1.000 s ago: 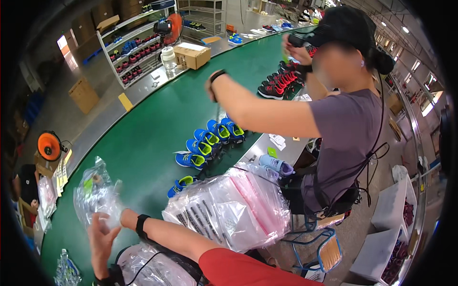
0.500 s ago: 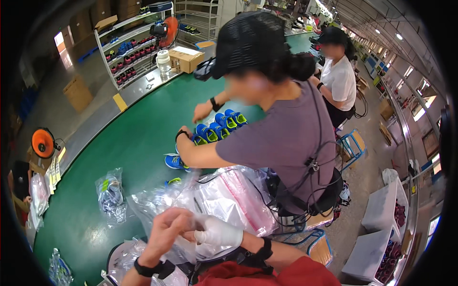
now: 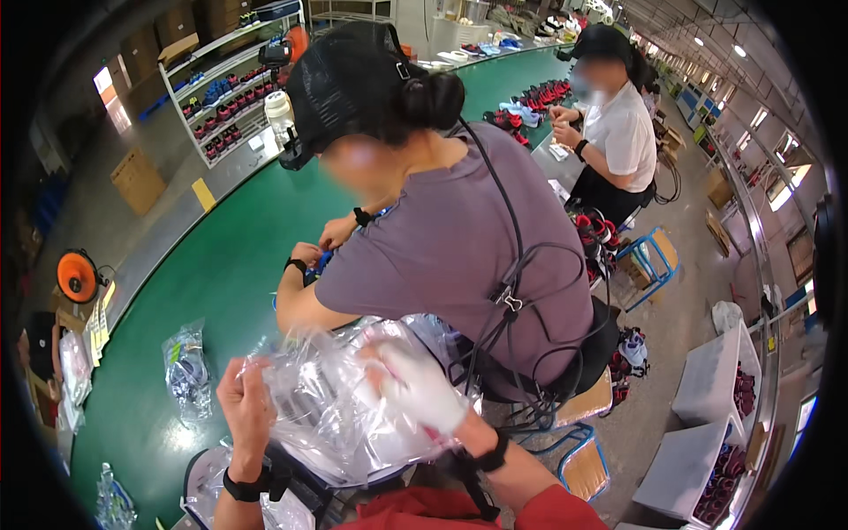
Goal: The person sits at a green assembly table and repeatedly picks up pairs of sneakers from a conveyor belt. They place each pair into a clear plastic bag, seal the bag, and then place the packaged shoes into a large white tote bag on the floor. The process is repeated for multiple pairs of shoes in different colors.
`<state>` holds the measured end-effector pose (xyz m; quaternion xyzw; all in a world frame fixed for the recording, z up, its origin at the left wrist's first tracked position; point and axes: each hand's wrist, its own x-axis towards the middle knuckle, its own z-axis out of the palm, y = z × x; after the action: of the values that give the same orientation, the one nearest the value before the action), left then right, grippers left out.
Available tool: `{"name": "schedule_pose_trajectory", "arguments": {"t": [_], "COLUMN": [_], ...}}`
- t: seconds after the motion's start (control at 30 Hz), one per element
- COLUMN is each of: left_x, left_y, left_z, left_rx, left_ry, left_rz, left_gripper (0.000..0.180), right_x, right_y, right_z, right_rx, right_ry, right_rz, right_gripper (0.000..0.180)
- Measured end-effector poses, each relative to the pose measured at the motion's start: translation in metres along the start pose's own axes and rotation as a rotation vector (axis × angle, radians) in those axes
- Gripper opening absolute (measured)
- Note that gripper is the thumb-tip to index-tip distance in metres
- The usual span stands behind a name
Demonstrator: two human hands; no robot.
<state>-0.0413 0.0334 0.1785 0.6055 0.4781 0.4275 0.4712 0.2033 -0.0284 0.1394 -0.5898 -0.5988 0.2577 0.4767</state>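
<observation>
My left hand (image 3: 246,402), bare, is closed on the edge of a clear plastic bag (image 3: 305,389). The bag spreads crinkled in front of me, above a pile of flat clear bags that it partly covers. My right hand (image 3: 420,393), in a white glove, is at the bag's right side. Its fingers are smeared by motion, so their grip does not show. Left of the bag, on the green table (image 3: 221,256), a clear bag with blue shoes (image 3: 187,371) lies flat. Another bagged pair (image 3: 113,499) lies near the lower left.
A co-worker in a grey-purple shirt (image 3: 477,230) leans over the table close ahead, hands on blue shoes. Farther off, a person in a white shirt (image 3: 609,132) works by rows of shoes. White bins (image 3: 720,371) and a stool (image 3: 583,464) stand right. An orange fan (image 3: 78,276) is left.
My hands have moved apart; the left went left with the bag's edge, and the bag now spreads between them. The co-worker has leaned farther left, hiding most of the blue shoes.
</observation>
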Motion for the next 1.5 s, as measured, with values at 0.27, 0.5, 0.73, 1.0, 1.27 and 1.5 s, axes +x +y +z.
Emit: {"name": "schedule_pose_trajectory", "arguments": {"t": [0.27, 0.5, 0.73, 1.0, 1.27, 1.5], "left_x": [-0.019, -0.032, -0.034, -0.025, -0.023, -0.015], "left_y": [-0.014, -0.034, -0.061, -0.063, -0.049, -0.034], "left_z": [-0.017, -0.046, -0.069, -0.072, -0.072, -0.065], "left_rx": [-0.191, -0.145, -0.228, -0.231, -0.198, -0.233], "left_ry": [-0.015, 0.023, 0.112, 0.127, 0.151, 0.073], "left_rz": [-0.21, -0.276, -0.348, -0.349, -0.316, -0.271], "left_gripper": [0.016, 0.016, 0.021, 0.02, 0.021, 0.02], "right_x": [0.044, 0.056, 0.036, 0.015, 0.042, 0.083], "right_y": [0.139, 0.184, 0.216, 0.247, 0.185, 0.118], "right_z": [-0.021, -0.039, -0.05, -0.072, -0.069, -0.061], "right_rx": [-0.548, -1.098, -1.32, -1.25, -1.039, -0.699], "right_ry": [-0.194, -0.473, -0.309, -0.651, -0.502, -0.413], "right_rz": [0.711, 0.804, 0.664, 0.451, 0.343, 0.531], "right_gripper": [0.043, 0.042, 0.04, 0.03, 0.042, 0.043]}}
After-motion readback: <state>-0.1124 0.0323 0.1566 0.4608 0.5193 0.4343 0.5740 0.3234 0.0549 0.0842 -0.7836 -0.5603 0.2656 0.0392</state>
